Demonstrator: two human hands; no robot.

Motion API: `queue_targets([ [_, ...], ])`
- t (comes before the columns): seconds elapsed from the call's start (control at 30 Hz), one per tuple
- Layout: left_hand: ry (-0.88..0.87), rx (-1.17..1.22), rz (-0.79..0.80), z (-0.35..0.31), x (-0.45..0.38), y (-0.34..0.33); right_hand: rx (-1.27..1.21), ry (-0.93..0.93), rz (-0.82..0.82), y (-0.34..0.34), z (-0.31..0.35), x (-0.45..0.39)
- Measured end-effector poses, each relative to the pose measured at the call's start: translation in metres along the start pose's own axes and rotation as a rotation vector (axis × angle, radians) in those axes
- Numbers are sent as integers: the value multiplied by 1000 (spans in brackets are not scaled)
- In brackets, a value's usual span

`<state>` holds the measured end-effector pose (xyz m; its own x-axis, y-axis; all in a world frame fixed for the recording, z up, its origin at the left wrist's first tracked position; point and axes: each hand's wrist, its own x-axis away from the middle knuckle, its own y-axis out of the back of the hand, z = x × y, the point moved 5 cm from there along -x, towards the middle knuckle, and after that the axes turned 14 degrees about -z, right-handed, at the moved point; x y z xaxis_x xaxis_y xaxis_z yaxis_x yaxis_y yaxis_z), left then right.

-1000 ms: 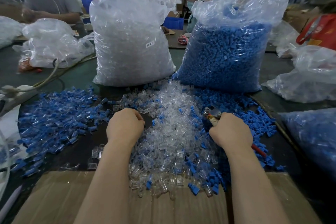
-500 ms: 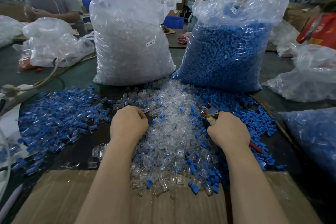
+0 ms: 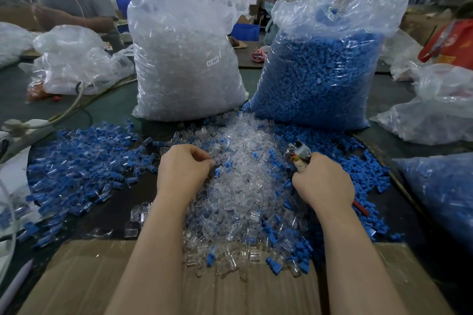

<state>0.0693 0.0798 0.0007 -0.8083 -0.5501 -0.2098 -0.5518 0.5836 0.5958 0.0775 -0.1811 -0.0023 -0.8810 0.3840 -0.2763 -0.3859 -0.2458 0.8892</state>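
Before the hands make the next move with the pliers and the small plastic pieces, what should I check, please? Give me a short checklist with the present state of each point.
1. Right hand grips the pliers: ok, its fingers are curled round the handles.
2. Left hand holds a piece: cannot tell, its curled fingers hide it.
3. Clear pieces within reach: ok, the pile lies between both hands.
4. Clear and blue pieces sorted apart: not ok, blue ones lie scattered in the clear pile.
5. Jaws of the pliers empty: cannot tell, too small to see.
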Motion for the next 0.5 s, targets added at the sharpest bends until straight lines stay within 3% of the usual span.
queue_targets([
  [0.27, 56, 270, -3, -14, 4, -1, -221, 33, -65, 3, 6, -6],
  [0.37, 154, 495, 66, -23, 9, -6, -425, 16, -58, 6, 11, -7],
  [0.5, 195, 627, 146, -37, 19, -14, -740, -1, -22, 9, 20, -4],
])
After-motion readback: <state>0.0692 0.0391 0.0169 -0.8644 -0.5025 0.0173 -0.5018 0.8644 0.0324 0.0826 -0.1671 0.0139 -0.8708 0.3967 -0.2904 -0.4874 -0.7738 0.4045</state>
